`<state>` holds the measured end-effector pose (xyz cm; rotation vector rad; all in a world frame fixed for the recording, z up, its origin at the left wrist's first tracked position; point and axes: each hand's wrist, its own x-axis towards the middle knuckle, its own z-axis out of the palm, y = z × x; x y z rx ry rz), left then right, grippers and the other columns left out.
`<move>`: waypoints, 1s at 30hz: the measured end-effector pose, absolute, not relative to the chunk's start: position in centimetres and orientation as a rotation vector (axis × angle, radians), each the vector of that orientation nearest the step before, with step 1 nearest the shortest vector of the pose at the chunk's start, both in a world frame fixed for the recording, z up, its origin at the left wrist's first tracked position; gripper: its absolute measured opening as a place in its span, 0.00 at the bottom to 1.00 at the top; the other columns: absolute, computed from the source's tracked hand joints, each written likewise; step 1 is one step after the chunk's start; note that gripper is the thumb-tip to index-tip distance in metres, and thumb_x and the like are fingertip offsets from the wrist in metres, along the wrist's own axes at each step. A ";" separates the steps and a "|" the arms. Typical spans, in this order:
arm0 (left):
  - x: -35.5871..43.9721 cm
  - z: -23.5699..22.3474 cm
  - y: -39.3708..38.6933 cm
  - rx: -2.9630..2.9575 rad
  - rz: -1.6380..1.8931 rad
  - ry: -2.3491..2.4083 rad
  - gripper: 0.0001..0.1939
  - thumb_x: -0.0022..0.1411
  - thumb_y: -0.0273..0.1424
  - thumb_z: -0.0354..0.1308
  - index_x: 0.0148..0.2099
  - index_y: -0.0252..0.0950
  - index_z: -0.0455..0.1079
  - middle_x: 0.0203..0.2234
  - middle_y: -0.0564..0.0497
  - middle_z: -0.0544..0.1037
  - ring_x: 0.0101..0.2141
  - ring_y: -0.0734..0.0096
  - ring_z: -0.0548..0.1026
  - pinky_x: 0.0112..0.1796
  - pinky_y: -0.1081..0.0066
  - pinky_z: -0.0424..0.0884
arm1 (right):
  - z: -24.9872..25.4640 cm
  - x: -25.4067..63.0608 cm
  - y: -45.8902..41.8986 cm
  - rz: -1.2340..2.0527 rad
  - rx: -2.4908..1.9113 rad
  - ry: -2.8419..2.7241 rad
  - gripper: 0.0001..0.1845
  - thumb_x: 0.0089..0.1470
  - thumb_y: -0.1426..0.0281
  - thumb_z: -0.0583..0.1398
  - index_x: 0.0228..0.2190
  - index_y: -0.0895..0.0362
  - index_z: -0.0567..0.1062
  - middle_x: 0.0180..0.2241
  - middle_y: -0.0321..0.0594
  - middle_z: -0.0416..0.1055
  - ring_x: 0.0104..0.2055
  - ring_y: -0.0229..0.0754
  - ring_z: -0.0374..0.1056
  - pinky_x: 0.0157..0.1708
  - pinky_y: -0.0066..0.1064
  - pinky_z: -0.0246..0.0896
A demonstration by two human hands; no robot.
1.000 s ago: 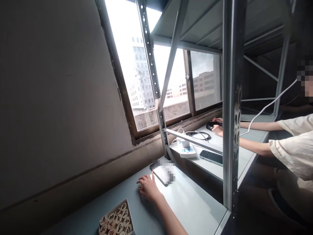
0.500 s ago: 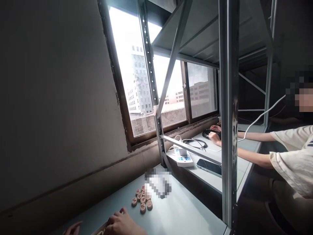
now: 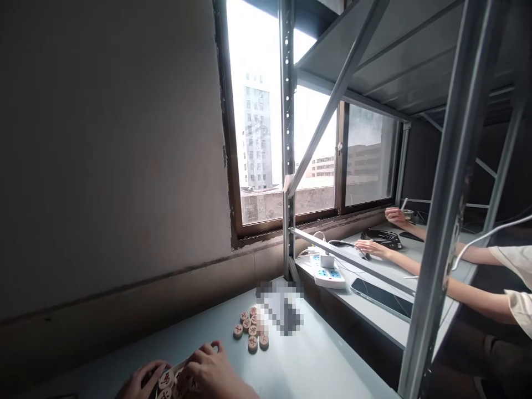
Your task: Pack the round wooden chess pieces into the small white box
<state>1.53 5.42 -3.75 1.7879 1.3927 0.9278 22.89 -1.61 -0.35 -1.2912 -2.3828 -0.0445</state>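
Note:
At the bottom edge, a box [image 3: 179,367] holds wooden Chinese chess pieces [image 3: 166,379] with dark red characters; its lower part is cut off. My left hand [image 3: 141,381] curls round the box's left side, fingers bent at its rim. Over the right part of the box lies my right hand [image 3: 211,370], fingers bent down among the pieces. Its fingertips are hidden, so what they pinch does not show. Beyond it, several loose chess pieces [image 3: 252,343] with red characters lie grouped face up on the pale table [image 3: 307,360].
A blurred-out object stands beside the loose pieces. A metal rack post [image 3: 446,194] rises at the right. On the rack's shelf are a power strip [image 3: 330,275], a phone [image 3: 382,299] and coiled black cable [image 3: 380,239]. Another person's hands [image 3: 374,249] work there. A wall and window border the left.
The view has turned right. My left hand has come in to the box, and more of its pieces show. The co-worker's hands have moved apart, one now raised with a white stick-like thing.

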 end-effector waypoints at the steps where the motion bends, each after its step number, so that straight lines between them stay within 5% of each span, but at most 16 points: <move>1: 1.6 -3.7 5.2 1.806 0.949 1.403 0.18 0.47 0.47 0.54 0.30 0.41 0.76 0.33 0.49 0.80 0.40 0.54 0.75 0.41 0.66 0.72 | 0.2 23.2 -1.9 -0.022 -1.284 -2.371 0.18 0.46 0.55 0.61 0.37 0.52 0.71 0.39 0.36 0.71 0.41 0.45 0.63 0.45 0.40 0.54; 9: 1.7 -1.6 3.2 1.914 0.854 1.475 0.23 0.52 0.46 0.51 0.37 0.32 0.75 0.37 0.44 0.78 0.43 0.56 0.72 0.48 0.64 0.64 | 5.8 29.6 -3.1 0.071 -1.575 -2.142 0.15 0.55 0.55 0.55 0.35 0.53 0.71 0.41 0.38 0.67 0.46 0.43 0.59 0.45 0.38 0.47; 22: 1.9 0.0 2.6 1.881 0.771 1.380 0.23 0.54 0.48 0.49 0.37 0.37 0.76 0.38 0.47 0.78 0.43 0.56 0.71 0.45 0.65 0.64 | 3.4 32.9 -2.0 0.126 -1.661 -2.190 0.15 0.50 0.62 0.60 0.42 0.45 0.73 0.49 0.38 0.63 0.51 0.48 0.55 0.45 0.38 0.48; 30: 2.1 -0.1 2.4 1.894 0.777 1.456 0.22 0.55 0.47 0.48 0.36 0.39 0.76 0.38 0.48 0.78 0.42 0.57 0.71 0.44 0.65 0.64 | 2.9 31.8 -1.7 0.067 -1.544 -2.252 0.09 0.54 0.64 0.58 0.37 0.46 0.77 0.41 0.38 0.70 0.44 0.43 0.61 0.45 0.37 0.49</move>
